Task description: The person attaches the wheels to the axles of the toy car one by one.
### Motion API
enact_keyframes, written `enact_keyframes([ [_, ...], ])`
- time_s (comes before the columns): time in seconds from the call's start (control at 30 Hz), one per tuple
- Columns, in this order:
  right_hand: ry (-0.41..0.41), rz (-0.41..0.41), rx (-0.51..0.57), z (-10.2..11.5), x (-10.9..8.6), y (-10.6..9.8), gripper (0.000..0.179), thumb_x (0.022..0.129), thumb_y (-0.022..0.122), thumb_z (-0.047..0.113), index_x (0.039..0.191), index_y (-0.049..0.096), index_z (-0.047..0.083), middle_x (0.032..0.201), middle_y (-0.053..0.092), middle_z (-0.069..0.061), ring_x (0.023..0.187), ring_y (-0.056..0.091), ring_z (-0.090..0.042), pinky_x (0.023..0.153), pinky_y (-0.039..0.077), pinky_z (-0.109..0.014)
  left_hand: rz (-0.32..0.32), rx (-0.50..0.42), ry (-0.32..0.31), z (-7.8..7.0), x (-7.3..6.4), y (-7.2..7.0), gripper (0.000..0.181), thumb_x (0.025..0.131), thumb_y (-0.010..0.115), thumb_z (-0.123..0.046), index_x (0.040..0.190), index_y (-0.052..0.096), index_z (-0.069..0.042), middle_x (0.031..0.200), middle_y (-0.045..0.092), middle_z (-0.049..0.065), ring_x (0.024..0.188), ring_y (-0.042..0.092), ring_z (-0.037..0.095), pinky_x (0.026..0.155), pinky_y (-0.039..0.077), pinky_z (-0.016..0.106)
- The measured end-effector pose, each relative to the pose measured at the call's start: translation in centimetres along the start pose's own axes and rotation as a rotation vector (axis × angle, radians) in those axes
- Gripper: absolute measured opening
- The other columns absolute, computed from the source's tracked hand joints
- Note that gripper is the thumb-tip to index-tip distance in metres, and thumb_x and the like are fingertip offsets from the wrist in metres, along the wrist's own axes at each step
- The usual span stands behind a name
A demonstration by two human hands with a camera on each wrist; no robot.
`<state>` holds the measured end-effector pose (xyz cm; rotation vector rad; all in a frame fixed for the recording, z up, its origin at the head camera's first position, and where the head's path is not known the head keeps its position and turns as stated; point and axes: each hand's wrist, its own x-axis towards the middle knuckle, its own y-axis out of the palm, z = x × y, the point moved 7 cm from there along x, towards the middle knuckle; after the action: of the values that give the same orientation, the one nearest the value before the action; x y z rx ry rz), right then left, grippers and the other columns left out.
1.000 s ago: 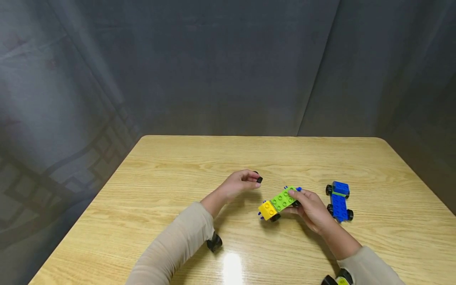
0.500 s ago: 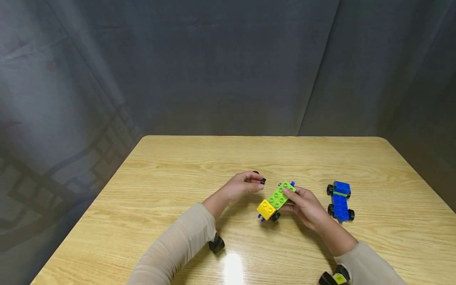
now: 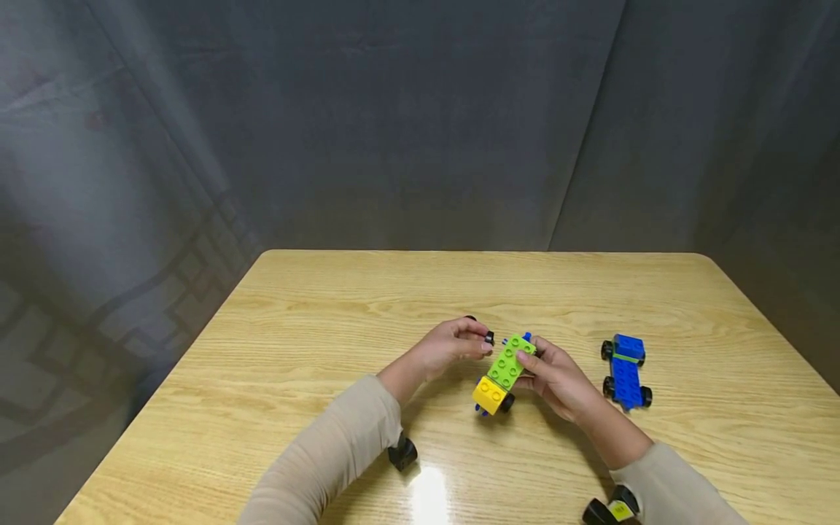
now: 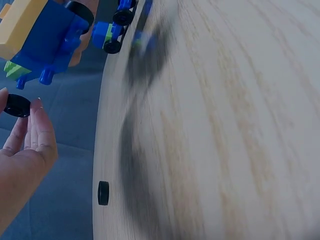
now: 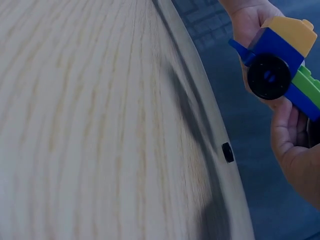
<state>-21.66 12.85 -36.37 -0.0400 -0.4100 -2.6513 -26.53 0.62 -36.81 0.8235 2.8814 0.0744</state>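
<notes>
My left hand point(image 3: 446, 351) pinches a small black wheel point(image 4: 17, 106) between thumb and fingers. My right hand point(image 3: 561, 383) holds a toy car point(image 3: 508, 368) built of a green studded plate and a yellow block over a blue base. The car is raised above the table, its yellow end tilted down toward me. In the right wrist view, a black wheel point(image 5: 269, 76) sits on its near side. Bare blue axle pegs point(image 4: 46, 76) stick out on the side facing my left hand, and the pinched wheel is close beside them.
A second toy car, blue with black wheels point(image 3: 626, 372), stands on the wooden table point(image 3: 328, 306) to the right. One loose black wheel point(image 4: 103, 193) stands on edge past my left hand. Black devices sit at both sleeves. A grey curtain point(image 3: 420, 131) hangs behind.
The right hand has turned the car more upright in the head view and shifted it slightly left. The left hand has moved a little right with its wheel, so the two are closer.
</notes>
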Motion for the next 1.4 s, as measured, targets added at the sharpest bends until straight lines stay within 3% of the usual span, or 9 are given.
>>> enact_keyframes([
  [0.93,-0.01,0.069,0.006,-0.37,0.06,0.32,0.011,0.092,0.041,0.009,0.1,0.047,0.007,0.09,0.058,-0.003,0.081,0.058,-0.015,0.07,0.048,-0.033,0.022,-0.021,-0.022,-0.02,-0.33,0.64,0.03,0.081,0.055,0.004,0.109,0.047,0.009,0.086,0.055,0.007,0.075,0.055,0.011,0.078,0.045,0.029],
  [1.23,0.025,0.005,-0.025,-0.46,0.04,-0.07,0.009,0.09,0.045,0.011,0.096,0.05,0.007,0.086,0.059,-0.002,0.077,0.059,-0.014,0.069,0.048,-0.032,0.013,0.002,-0.019,0.24,-0.24,0.52,0.029,0.078,0.057,0.005,0.105,0.049,0.009,0.085,0.056,0.008,0.074,0.056,0.013,0.077,0.046,0.032],
  [1.4,0.04,-0.022,-0.066,-0.29,0.11,-0.05,0.008,0.09,0.045,0.009,0.091,0.052,0.005,0.083,0.059,-0.002,0.074,0.059,-0.015,0.067,0.049,-0.033,-0.012,0.084,0.0,0.14,-0.43,0.25,0.027,0.077,0.061,0.002,0.101,0.052,0.006,0.085,0.056,0.008,0.075,0.055,0.014,0.073,0.047,0.028],
])
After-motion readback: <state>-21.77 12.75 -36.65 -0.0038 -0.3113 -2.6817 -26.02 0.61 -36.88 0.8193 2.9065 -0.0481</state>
